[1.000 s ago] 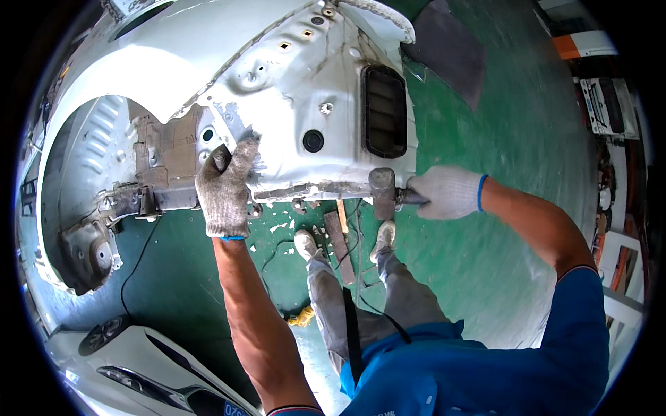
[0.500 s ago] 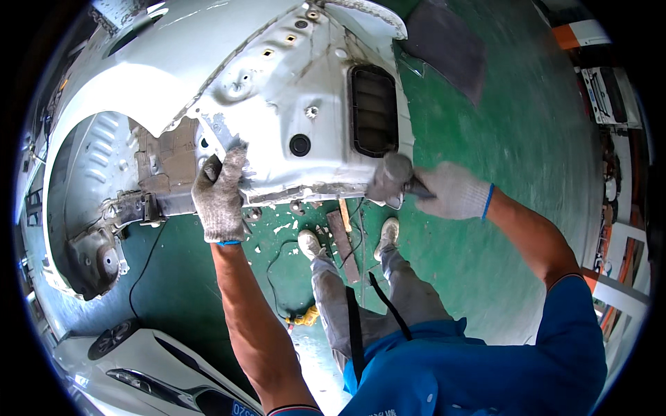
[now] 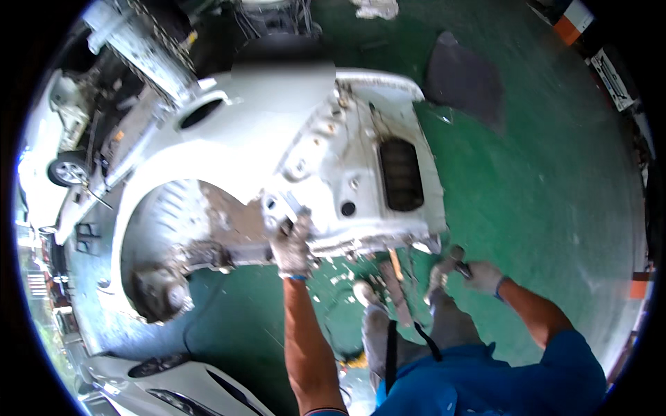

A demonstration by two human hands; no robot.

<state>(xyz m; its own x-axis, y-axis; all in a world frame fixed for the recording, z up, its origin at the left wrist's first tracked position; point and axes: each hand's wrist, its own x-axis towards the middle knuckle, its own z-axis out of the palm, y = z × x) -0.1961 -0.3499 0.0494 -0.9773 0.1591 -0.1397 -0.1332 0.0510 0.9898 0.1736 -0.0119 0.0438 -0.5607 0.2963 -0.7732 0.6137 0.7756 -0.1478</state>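
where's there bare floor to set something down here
Widest: green floor right of the white body shell, between dark mat and right hand. Smaller: between the cable, left forearm and white car. Crowded: around the shoes, with wooden strips and pale scraps.

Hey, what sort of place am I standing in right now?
Probably a car body repair shop: there's a stripped white metal car body section with an open wheel arch, a grey-headed hammer in your gloved right hand, and a white car at lower left.

Car workshop, bare bodywork (image 3: 263,139), likely hammer (image 3: 456,254)
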